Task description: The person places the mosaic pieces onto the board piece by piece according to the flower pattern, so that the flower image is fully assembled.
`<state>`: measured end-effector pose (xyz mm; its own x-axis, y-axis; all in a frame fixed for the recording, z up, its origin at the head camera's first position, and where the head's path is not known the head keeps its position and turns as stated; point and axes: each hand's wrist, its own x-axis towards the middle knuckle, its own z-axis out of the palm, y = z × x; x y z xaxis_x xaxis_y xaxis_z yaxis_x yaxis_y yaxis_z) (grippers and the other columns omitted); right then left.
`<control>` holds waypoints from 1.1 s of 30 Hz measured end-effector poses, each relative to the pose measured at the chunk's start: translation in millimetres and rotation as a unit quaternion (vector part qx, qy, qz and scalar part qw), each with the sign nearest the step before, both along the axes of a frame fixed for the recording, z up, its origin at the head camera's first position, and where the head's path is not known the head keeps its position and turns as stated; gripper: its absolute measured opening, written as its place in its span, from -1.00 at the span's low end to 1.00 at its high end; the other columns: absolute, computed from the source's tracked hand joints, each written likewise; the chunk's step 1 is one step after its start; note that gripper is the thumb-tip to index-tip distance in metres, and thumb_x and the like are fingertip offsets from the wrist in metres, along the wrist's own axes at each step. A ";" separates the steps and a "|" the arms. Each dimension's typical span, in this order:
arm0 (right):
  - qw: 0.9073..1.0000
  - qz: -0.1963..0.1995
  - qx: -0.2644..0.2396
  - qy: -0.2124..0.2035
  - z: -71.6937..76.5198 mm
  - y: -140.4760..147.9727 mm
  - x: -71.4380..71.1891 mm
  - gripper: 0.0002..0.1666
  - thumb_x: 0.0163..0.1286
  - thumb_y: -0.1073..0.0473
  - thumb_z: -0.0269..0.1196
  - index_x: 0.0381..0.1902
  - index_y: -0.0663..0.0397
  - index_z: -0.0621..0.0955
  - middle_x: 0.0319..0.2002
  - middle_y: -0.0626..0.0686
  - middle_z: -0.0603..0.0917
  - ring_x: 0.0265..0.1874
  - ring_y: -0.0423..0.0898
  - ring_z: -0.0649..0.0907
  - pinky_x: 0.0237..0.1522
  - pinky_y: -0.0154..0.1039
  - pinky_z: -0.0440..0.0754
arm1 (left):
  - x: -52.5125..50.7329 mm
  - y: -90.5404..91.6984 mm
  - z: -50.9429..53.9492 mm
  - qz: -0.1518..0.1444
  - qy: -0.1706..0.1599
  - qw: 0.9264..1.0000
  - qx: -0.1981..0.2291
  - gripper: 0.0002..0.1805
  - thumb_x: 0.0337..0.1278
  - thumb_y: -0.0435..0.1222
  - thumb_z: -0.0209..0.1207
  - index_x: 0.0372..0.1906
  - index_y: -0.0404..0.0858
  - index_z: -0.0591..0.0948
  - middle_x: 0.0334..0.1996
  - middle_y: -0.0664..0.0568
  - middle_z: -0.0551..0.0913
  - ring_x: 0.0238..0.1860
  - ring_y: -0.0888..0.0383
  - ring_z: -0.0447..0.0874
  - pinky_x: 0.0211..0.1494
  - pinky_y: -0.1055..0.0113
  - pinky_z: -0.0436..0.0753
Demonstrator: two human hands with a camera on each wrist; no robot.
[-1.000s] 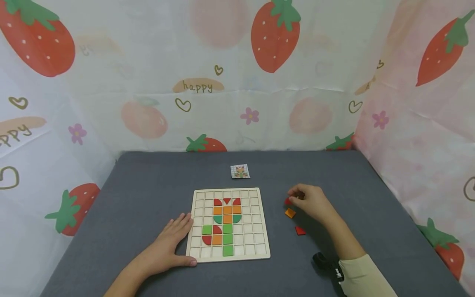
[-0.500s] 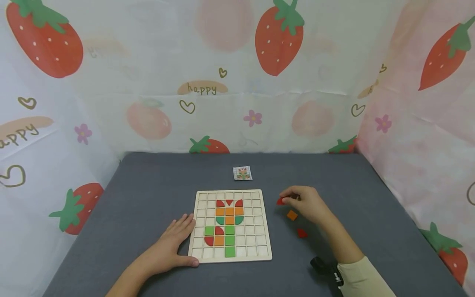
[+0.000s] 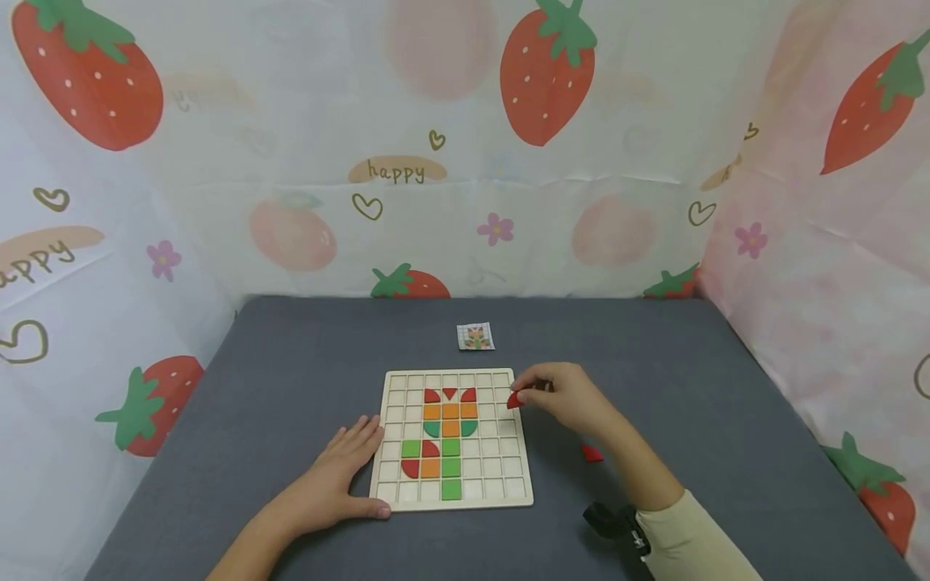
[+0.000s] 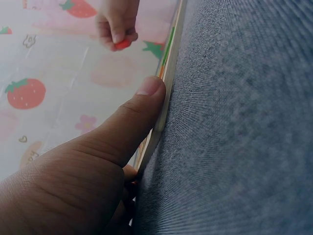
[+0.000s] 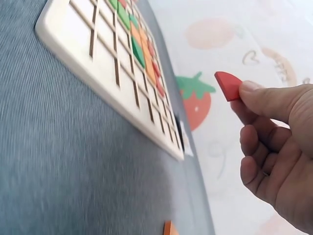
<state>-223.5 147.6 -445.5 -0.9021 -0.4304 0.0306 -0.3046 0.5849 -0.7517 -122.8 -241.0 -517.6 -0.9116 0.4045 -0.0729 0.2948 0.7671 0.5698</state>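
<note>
A pale wooden grid board (image 3: 494, 468) lies on the table with a flower pattern of red, orange and green tiles set in it. My left hand (image 3: 336, 474) rests at its left side, fingers extended along the edge and thumb at the near corner. In the left wrist view the thumb (image 4: 139, 105) touches the board's rim. My right hand (image 3: 570, 395) pinches a red quarter-circle tile (image 5: 229, 86) between thumb and forefinger, held above the board's right edge. The remaining fingers of that hand are curled.
A small printed pattern card (image 3: 475, 336) lies behind the board. Another red tile (image 3: 592, 453) is to the right on the grey cloth (image 3: 320, 347). An orange tile (image 5: 169, 229) shows in the right wrist view. A black strap (image 3: 617, 523) is at the right wrist.
My right hand has lifted the red quarter-circle tile from the right side and carried it left to the board's edge. The left hand stays at the board. The orange tile is now covered in the head view.
</note>
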 end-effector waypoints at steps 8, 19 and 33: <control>1.000 0.029 0.006 -0.010 2.2 -23.1 3.7 -0.88 0.42 0.13 0.37 -0.12 -0.14 0.78 -0.28 -0.14 0.76 -0.37 -0.07 0.57 -0.37 -0.23 0.61 | -0.9 0.1 -1.9 -0.004 0.004 1.000 -0.004 0.41 -0.24 0.45 0.38 0.64 -0.24 0.09 0.66 0.00 -0.02 0.68 -0.04 -0.22 0.66 -0.17 -0.18; 0.997 0.072 0.016 0.005 -9.3 -42.2 7.0 -0.89 0.43 0.13 0.36 -0.14 -0.15 0.79 -0.34 -0.26 0.73 -0.36 -0.12 0.58 -0.38 -0.25 0.58 | -1.5 -0.4 -1.9 -0.006 0.004 1.000 -0.005 0.40 -0.23 0.44 0.38 0.64 -0.23 0.09 0.66 0.00 -0.02 0.68 -0.05 -0.22 0.66 -0.16 -0.19; 0.996 0.079 0.030 0.000 -21.7 -51.2 11.1 -0.92 0.43 0.11 0.37 -0.19 -0.22 0.78 -0.34 -0.28 0.72 -0.33 -0.17 0.59 -0.33 -0.27 0.59 | -1.5 0.4 0.9 -0.001 0.000 1.000 0.009 0.38 -0.21 0.41 0.41 0.63 -0.25 0.11 0.66 -0.02 0.00 0.68 -0.05 -0.21 0.69 0.11 -0.30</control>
